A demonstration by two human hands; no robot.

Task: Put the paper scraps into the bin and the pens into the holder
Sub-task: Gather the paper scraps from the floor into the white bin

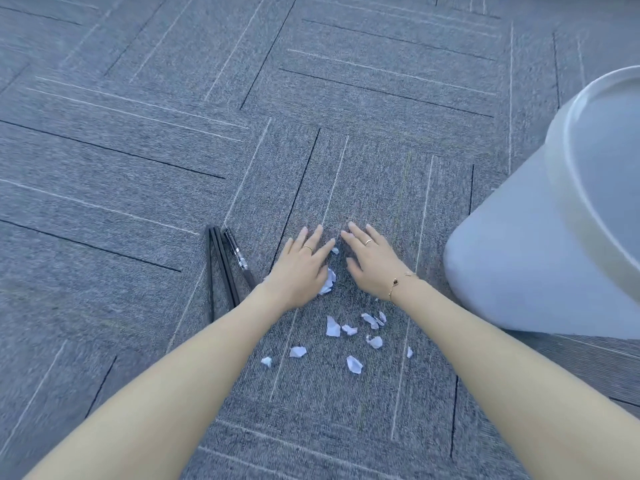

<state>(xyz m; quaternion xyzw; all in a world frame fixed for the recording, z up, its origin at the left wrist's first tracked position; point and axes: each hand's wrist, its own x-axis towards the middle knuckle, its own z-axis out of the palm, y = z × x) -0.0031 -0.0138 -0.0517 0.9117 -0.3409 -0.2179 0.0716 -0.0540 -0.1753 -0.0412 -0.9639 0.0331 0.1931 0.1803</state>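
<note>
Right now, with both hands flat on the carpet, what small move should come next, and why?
Probably draw the left hand and right hand together to scoop the paper scraps. Some lie between the hands, the rest nearer the person, and the bin stands close on the right.

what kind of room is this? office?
Probably an office or similar workspace, seen at floor level. Cues: grey carpet tiles with a striped commercial pattern, a white waste bin standing on them, and black pens lying beside torn paper scraps. No furniture shows, so it's a guess.

left hand (pixel 300 268) flat, right hand (pixel 372 263) flat, fingers straight
</note>
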